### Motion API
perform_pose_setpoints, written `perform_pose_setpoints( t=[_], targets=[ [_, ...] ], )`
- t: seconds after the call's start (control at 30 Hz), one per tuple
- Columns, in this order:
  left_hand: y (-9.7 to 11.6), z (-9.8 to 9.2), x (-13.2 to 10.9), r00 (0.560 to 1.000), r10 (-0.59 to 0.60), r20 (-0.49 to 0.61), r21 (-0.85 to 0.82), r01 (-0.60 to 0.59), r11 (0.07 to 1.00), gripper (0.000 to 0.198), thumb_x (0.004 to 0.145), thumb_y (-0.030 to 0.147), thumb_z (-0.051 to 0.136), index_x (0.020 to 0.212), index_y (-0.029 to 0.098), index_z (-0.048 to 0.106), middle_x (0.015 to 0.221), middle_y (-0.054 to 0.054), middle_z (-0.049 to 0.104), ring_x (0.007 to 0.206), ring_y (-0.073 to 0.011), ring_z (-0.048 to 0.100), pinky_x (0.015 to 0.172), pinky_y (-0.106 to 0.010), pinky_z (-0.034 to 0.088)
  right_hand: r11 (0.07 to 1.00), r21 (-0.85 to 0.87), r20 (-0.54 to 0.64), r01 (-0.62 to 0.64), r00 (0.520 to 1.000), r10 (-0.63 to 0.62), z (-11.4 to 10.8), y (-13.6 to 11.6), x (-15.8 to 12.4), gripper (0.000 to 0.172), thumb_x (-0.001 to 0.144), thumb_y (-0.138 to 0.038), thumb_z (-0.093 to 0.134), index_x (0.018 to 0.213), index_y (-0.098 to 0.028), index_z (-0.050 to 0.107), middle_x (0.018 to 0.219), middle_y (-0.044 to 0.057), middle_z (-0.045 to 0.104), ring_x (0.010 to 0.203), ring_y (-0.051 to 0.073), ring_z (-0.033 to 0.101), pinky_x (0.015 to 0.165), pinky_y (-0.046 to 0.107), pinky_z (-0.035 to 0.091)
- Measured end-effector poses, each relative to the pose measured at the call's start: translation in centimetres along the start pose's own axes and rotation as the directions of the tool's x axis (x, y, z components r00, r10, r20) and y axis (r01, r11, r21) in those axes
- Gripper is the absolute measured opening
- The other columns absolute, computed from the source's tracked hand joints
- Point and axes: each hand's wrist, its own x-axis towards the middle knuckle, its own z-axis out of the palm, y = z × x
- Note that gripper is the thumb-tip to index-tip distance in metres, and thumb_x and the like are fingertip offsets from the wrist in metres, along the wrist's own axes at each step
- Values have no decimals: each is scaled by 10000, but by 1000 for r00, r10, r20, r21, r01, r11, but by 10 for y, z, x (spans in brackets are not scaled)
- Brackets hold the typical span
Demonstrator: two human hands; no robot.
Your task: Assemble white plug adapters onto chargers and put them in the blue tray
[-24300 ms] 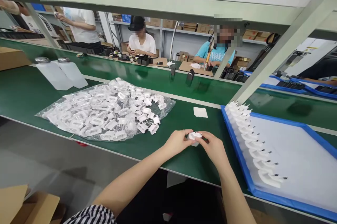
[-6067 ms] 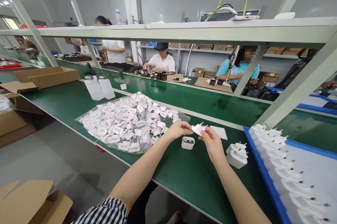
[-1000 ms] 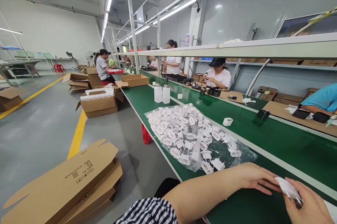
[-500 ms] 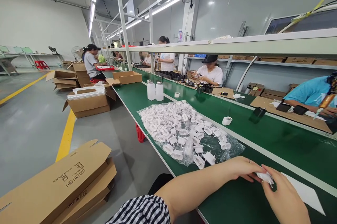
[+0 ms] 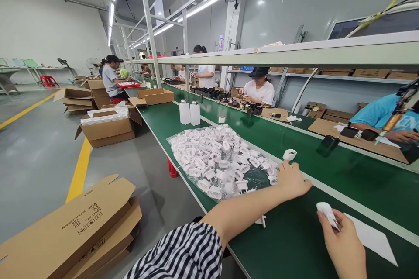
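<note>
In the head view, my right hand [image 5: 345, 239] pinches a small white plug adapter [image 5: 326, 213] above the green bench. My left hand [image 5: 293, 180] reaches out over the bench, fingers apart and nothing visible in it. Just beyond its fingertips lies another white plug piece [image 5: 290, 154], with a small gap or light contact that I cannot tell. To the left of that hand a clear plastic bag [image 5: 252, 178] lies spread under a heap of white plug pieces [image 5: 209, 152]. One pronged piece [image 5: 262, 221] shows partly behind my left forearm.
A white sheet [image 5: 373, 237] lies right of my right hand. Two white dispenser bottles [image 5: 190, 113] stand beyond the heap. Across the bench, co-workers [image 5: 258, 89] handle black parts. Cardboard boxes [image 5: 104, 126] stand on the floor at left; a shelf [image 5: 278, 55] runs overhead.
My left hand has left the white plug adapter and moved forward and left toward the lone piece. My right hand keeps the adapter. That lone piece appears slightly farther right.
</note>
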Motion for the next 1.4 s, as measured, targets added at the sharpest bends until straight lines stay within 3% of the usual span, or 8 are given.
perform_pose_setpoints(
  t=[0.17,0.3,0.47,0.63,0.73,0.93,1.13,1.4],
  targets=[
    [-5,14,58,1000,25,-10,307,-21,951,602,642,297,490,1154,119,229,1276,-137,125,1144,-269,106,884,-413,188,1000,25,80,12,997,-14,7,7,11,400,617,-475,361,873,-177,438,843,96,552,622,218,521,489,289,384],
    [-12,29,94,990,-35,137,332,-13,943,759,598,418,526,1184,129,141,1246,-151,206,1121,-284,175,861,-426,217,998,50,103,33,994,-38,9,11,15,406,612,-497,367,861,-188,452,833,91,569,611,219,530,458,279,380],
    [-9,44,106,968,-92,232,273,26,962,783,580,399,551,1184,129,132,1162,-141,334,1036,-264,322,839,-420,253,998,58,137,0,991,-8,9,11,14,423,617,-503,357,887,-190,446,869,91,565,627,213,534,461,269,384],
    [15,60,103,955,116,274,144,-160,977,1006,457,455,611,1204,177,-4,1238,-144,194,1071,-305,250,818,-468,257,996,72,145,-55,989,44,7,9,16,426,613,-515,350,872,-190,442,846,91,569,638,222,536,465,272,384],
    [30,74,103,946,178,270,166,-228,959,813,546,421,567,1187,191,123,1212,-139,242,1055,-302,269,799,-451,281,994,81,138,-71,989,59,6,10,17,416,608,-516,354,855,-194,447,837,88,575,648,226,540,474,273,384],
    [38,82,105,964,58,259,260,-127,957,437,674,119,427,1096,111,314,1069,-137,412,963,-216,393,722,-288,366,997,62,164,-52,986,41,7,12,19,405,612,-501,357,860,-194,448,846,91,577,650,230,540,473,277,381],
    [41,40,81,949,137,282,217,-203,955,400,661,193,466,1050,211,376,987,-33,501,862,-162,476,655,-229,402,992,103,22,-67,998,66,4,13,17,423,628,-478,364,898,-161,440,819,105,574,651,231,538,525,304,392],
    [27,-11,-25,814,234,532,196,-387,901,377,607,223,544,976,181,478,948,-18,539,848,-161,495,677,-202,402,973,229,-174,-1,984,41,-21,-9,-8,427,611,-438,414,926,-150,437,908,118,548,706,228,534,606,317,394]
  ],
)
